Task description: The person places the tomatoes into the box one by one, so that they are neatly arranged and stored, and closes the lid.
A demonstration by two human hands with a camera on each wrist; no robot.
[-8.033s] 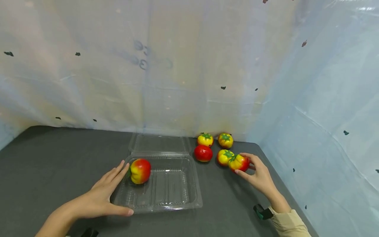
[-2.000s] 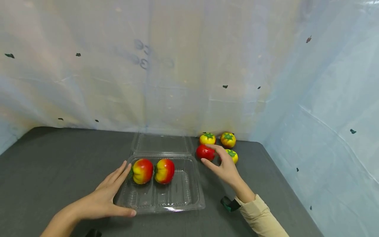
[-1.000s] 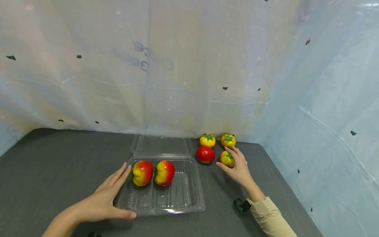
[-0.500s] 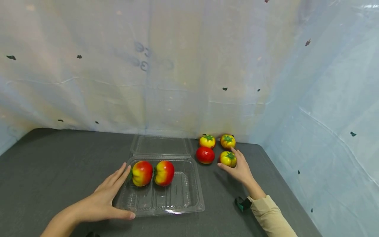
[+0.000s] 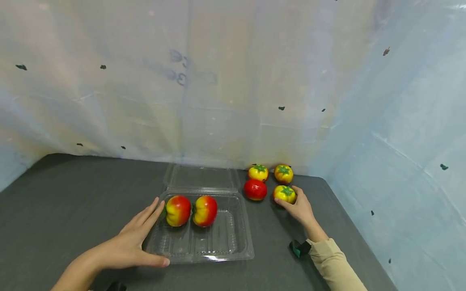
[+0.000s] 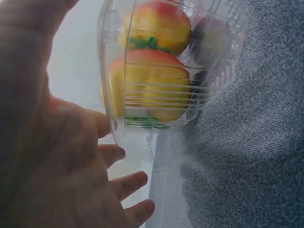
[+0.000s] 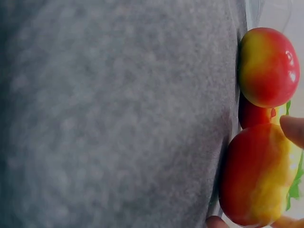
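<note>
My right hand (image 5: 301, 208) holds a red-and-yellow fruit (image 5: 284, 194) with a green star-shaped calyx, thumb in front and fingers on its far right side. In the right wrist view this fruit (image 7: 256, 175) sits low on the table between the fingertips. My left hand (image 5: 127, 244) lies spread along the left side of a clear plastic clamshell box (image 5: 225, 256), thumb at its front edge. Inside the box two similar fruits, a left one (image 5: 178, 211) and a right one (image 5: 205, 211), lie on their sides. The left wrist view shows straight fingers beside the box (image 6: 156, 102).
Behind the held fruit stand two more fruits, one at the back left (image 5: 258, 172) and one at the back right (image 5: 283, 174). A red one (image 5: 255, 189) lies to its left. The box's lid (image 5: 202, 178) is folded back. Plastic sheeting (image 5: 233, 101) walls off the grey table (image 5: 91, 190).
A second fruit has come into the box from the right-hand group. My right hand has passed from near the red fruit to the front right fruit and closed round it. My left hand stays put.
</note>
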